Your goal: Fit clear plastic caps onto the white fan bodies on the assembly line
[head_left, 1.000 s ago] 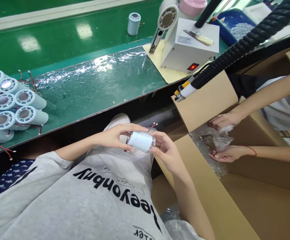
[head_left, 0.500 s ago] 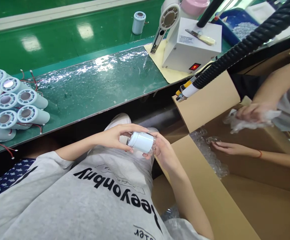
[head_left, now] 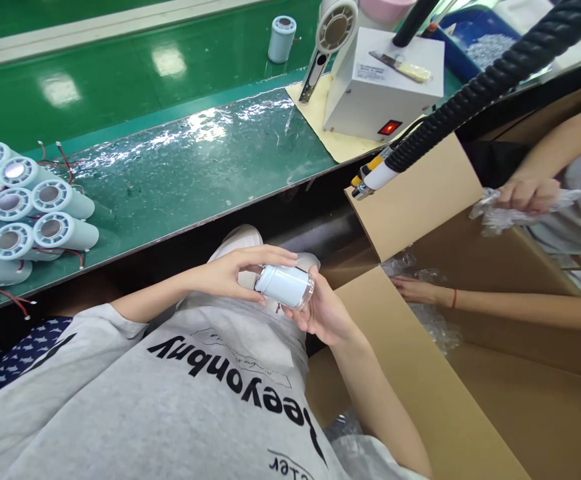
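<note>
Over my lap, a light-blue cylindrical housing [head_left: 283,285] lies tilted on its side between both hands. My left hand [head_left: 233,270] grips its left end, thumb below and fingers along the top. A clear plastic cap [head_left: 310,292] covers the right end. Around that end curls my right hand [head_left: 329,308], with fingers underneath and thumb up at the far side. A short bit of dark red wire shows below the housing. On the bench to the left, several similar blue housings [head_left: 53,230] lie in a stack with red and black wires.
A white box [head_left: 385,80] with a lit red switch and a handheld fan [head_left: 335,30] stand on the bench [head_left: 185,173]. A black corrugated hose [head_left: 470,107] hangs at right. Beside me is an open carton [head_left: 420,373], with a co-worker's hands [head_left: 530,197] holding clear plastic over it.
My right hand has shifted down and its fingers have loosened, showing more of the clear cap. The co-worker's upper hand has lifted the plastic up and right; their other hand has moved left.
</note>
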{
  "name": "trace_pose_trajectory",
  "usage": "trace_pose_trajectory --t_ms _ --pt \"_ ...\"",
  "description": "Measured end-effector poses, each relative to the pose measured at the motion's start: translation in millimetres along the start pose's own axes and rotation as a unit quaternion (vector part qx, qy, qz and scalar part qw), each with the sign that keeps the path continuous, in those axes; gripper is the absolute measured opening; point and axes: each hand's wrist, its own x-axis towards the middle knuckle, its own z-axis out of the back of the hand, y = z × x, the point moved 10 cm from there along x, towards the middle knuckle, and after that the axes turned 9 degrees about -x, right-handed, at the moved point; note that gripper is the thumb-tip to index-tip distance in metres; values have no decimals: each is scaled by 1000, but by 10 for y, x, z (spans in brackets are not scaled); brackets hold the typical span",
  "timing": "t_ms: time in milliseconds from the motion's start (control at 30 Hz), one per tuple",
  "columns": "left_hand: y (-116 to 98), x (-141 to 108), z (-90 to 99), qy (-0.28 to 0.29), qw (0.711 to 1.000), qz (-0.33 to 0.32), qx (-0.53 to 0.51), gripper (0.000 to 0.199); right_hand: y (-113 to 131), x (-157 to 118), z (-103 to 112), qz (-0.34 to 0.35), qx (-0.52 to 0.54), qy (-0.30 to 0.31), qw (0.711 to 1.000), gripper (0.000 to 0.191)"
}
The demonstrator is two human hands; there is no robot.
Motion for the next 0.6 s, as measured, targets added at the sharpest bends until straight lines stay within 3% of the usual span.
trace_pose_trajectory --t_ms 200,300,333,400,467,500,533,600 --pt "13 -21 -18 -23 997 58 37 65 -59 -1 -82 -3 -10 60 998 83" --pt "7 -38 3 -51 995 80 26 68 127 -60 61 118 -92 -21 988 85" --pt "10 -44 10 -58 995 84 15 70 255 -131 137 190 -137 -75 969 82" --pt "27 -53 12 -65 993 94 -7 72 501 -355 198 329 -248 -167 895 73" --pt "52 -59 7 -63 992 108 -18 73 615 -531 138 409 -348 -204 818 54" --pt "60 -59 4 -60 992 113 -22 74 628 -569 110 424 -374 -203 800 45" --pt "59 -56 -1 -56 992 114 -26 76 625 -577 104 425 -379 -195 799 40" --pt "36 -45 -16 -41 993 105 -31 80 582 -524 164 390 -335 -175 840 47"
